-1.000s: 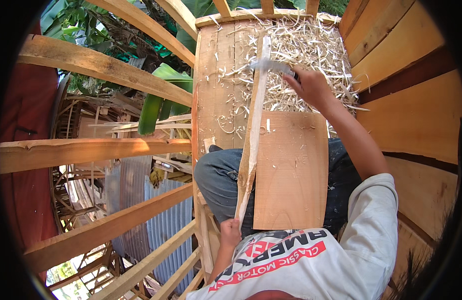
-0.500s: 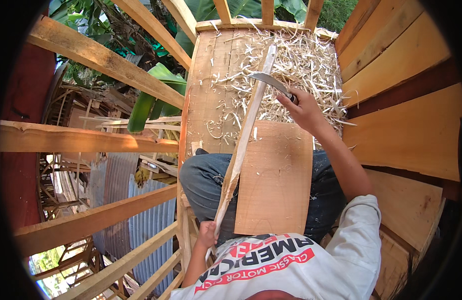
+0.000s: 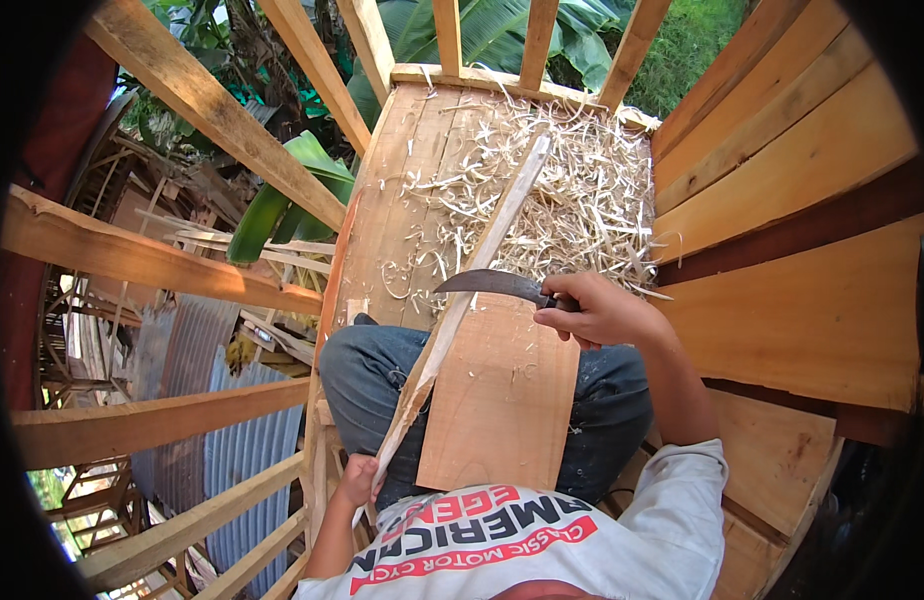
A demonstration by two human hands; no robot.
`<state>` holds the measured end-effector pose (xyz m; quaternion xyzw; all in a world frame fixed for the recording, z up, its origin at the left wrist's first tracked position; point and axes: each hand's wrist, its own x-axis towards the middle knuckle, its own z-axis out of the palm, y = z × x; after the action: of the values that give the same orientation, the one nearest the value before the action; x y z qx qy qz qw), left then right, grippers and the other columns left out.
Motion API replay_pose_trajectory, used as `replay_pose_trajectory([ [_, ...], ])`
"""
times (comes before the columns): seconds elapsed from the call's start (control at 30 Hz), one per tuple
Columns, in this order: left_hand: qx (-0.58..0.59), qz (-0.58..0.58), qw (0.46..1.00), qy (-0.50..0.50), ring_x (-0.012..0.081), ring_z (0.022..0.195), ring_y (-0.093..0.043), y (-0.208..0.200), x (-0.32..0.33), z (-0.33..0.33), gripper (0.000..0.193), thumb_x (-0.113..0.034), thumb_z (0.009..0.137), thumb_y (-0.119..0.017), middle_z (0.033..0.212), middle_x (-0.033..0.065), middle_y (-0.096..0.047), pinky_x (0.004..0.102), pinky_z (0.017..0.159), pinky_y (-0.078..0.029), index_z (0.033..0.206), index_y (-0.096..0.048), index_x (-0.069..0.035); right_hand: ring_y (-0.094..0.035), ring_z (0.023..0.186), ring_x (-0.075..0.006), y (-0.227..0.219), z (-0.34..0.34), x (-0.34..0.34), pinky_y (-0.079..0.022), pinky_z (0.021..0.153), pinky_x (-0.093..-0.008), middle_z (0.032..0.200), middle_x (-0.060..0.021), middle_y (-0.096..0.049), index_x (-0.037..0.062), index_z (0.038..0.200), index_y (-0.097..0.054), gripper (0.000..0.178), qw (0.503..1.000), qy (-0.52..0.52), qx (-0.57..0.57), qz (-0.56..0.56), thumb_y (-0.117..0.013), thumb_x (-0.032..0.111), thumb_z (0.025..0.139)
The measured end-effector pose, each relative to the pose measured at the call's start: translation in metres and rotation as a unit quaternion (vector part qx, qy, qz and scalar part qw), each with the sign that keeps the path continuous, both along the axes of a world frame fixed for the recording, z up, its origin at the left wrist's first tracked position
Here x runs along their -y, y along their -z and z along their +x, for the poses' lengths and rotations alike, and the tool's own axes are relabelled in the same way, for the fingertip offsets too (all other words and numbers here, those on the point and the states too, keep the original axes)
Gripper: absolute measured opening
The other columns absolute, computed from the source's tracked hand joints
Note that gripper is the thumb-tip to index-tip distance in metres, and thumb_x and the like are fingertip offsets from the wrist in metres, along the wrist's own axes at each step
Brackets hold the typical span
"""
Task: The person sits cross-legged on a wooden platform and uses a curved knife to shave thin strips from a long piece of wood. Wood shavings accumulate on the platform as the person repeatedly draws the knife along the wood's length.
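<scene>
Wooden platform floor (image 3: 402, 190), plank walls on the right, open timber framing on the left w/ big green leaves beyond. A heap of pale wood shavings (image 3: 582, 190) covers the far end of the floor.

The flat board (image 3: 502, 400) lies across the person's lap as a work surface, over the jeans. On it, running diagonally from lower left to upper right, is the long wooden stick (image 3: 462, 300); its far tip sits out over the shavings.

Left hand (image 3: 357, 480), fingers clenched round the stick's near end, low by the hip. Right hand (image 3: 597, 310), fingers clenched on the handle of the curved knife (image 3: 492, 284); the blade points left & crosses the stick about mid-length, at or just above it; can't tell if it's touching.

Step, as I judge it: mid-whittling, blade set for another shaving stroke. Next move prob needs the left grip firm, a shallow blade angle, & the cut going away from the body.

Packages, labels, signs: none seen, only red & black print on the white shirt (image 3: 502, 540), bottom centre.
</scene>
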<state>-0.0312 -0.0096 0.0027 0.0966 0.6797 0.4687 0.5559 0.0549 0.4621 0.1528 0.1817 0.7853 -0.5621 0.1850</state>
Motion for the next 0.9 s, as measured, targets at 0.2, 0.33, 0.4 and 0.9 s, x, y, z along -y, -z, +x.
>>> replay_pose_trajectory([
  [0.2, -0.009, 0.013, 1.0, 0.01, 0.011, 0.035, -0.046, -0.007, -0.005, -0.001, 0.066, -0.062, 0.087, -0.045, 0.046, 0.0035, -0.047, 0.0231, 0.033, -0.035, 0.06, -0.051, -0.002, -0.044, 0.039, -0.0039, 0.04, -0.008, -0.059, -0.035, 0.035, -0.0204, 0.053, 0.0021, -0.048, -0.0002, 0.09, -0.062, 0.026, 0.98, 0.143, -0.114, -0.078, -0.058, 0.026, 0.091],
  [0.33, 0.006, -0.005, 1.0, 0.012, 0.0103, 0.036, -0.046, -0.004, -0.008, -0.005, 0.064, -0.06, 0.088, -0.046, 0.047, 0.0031, -0.047, 0.0228, 0.034, -0.035, 0.06, -0.051, -0.003, -0.039, 0.035, -0.0033, 0.043, -0.015, -0.068, -0.03, 0.031, -0.0215, 0.053, 0.0038, -0.046, -0.0002, 0.083, -0.061, 0.026, 0.942, 0.291, -0.165, 0.014, -0.057, 0.024, 0.092],
  [0.4, 0.002, 0.005, 1.0, 0.014, 0.0099, 0.036, -0.046, -0.004, -0.003, -0.002, 0.062, -0.058, 0.089, -0.046, 0.048, 0.0029, -0.048, 0.0227, 0.034, -0.035, 0.061, -0.051, -0.003, -0.039, 0.036, -0.0032, 0.049, -0.019, -0.044, -0.029, 0.032, -0.0216, 0.053, 0.0039, -0.045, -0.0004, 0.082, -0.06, 0.026, 0.936, 0.305, -0.163, -0.071, -0.056, 0.023, 0.093],
  [0.9, 0.04, -0.002, 0.999, 0.004, 0.01, 0.038, -0.046, -0.005, -0.004, -0.006, 0.064, -0.061, 0.088, -0.045, 0.05, 0.0026, -0.046, 0.023, 0.034, -0.037, 0.063, -0.051, -0.002, -0.042, 0.042, -0.0138, 0.055, -0.018, -0.014, -0.034, 0.043, -0.0316, 0.049, -0.0065, -0.048, -0.0006, 0.089, -0.062, 0.022, 0.899, 0.255, -0.238, 0.265, -0.062, 0.021, 0.088],
])
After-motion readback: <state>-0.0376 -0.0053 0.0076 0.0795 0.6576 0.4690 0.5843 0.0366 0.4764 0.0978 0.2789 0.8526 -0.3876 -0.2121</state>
